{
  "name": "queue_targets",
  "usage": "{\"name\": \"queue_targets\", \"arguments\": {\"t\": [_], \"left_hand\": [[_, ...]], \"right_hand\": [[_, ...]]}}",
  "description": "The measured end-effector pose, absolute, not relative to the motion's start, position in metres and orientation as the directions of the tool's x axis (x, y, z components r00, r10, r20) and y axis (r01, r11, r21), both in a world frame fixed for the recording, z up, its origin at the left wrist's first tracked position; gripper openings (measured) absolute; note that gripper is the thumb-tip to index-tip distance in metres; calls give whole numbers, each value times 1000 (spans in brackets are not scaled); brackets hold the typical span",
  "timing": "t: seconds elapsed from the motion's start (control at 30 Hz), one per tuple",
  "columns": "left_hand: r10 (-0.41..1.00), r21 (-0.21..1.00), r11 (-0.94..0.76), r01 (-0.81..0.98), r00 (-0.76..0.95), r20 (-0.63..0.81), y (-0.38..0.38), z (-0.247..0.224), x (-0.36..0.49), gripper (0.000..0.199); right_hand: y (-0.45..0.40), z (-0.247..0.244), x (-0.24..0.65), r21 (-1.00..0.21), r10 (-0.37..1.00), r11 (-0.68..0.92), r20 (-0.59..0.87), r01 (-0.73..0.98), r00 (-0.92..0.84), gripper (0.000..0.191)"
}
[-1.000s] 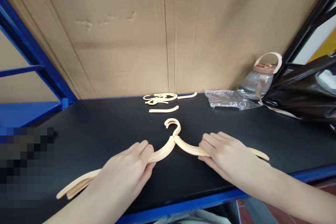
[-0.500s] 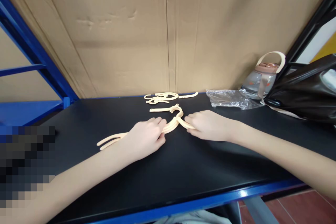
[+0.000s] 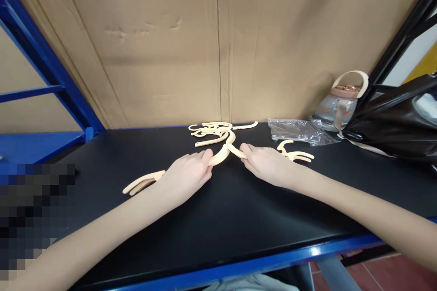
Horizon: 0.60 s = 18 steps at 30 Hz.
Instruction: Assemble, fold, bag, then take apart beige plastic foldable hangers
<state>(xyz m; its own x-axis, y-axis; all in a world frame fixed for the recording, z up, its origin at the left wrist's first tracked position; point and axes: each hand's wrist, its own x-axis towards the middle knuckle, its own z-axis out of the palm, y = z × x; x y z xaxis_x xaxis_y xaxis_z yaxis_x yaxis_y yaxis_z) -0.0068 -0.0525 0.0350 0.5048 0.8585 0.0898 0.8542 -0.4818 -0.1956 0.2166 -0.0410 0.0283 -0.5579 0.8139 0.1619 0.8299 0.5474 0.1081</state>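
Observation:
A cream folding clothes hanger (image 3: 220, 157) is between my hands, low over the black tabletop, its hook pointing away from me. My left hand (image 3: 191, 173) has its fingers wrapped round the left arm of the hanger. Forked cream ends stick out past my left wrist. My right hand (image 3: 261, 163) pinches the right arm close to the middle joint. Beyond my right wrist, more forked cream pieces show; my hand hides how they join the hanger. Just behind the hook lie other cream hanger parts (image 3: 211, 125), overlapping in view.
A crumpled clear plastic bag (image 3: 293, 130) lies at the back right, beside a water bottle (image 3: 337, 104) with a cream handle. A shiny black bag (image 3: 399, 118) stands at the right edge. Cardboard (image 3: 153, 54) walls off the back; blue frame posts (image 3: 44, 50) rise at left.
Forked cream pieces now show beyond my right wrist. The hanger's hook has shifted slightly away from me, towards the parts behind. Both hands keep their hold.

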Motion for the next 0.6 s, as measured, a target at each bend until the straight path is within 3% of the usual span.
{"name": "queue_targets", "arguments": {"t": [0.2, 0.43, 0.6], "left_hand": [[831, -195, -466, 863, 502, 240, 2, 43, -12, 20], [860, -188, -430, 883, 464, 210, 89, 51, -14, 21], [884, -150, -423, 894, 444, 149, 110, 40, -19, 26]], "right_hand": [[9, 40, 207, 224, 802, 491, 261, 842, -537, 19], [80, 39, 196, 240, 810, 462, 277, 854, -516, 25], [94, 25, 194, 234, 820, 469, 242, 852, -518, 25]]}}
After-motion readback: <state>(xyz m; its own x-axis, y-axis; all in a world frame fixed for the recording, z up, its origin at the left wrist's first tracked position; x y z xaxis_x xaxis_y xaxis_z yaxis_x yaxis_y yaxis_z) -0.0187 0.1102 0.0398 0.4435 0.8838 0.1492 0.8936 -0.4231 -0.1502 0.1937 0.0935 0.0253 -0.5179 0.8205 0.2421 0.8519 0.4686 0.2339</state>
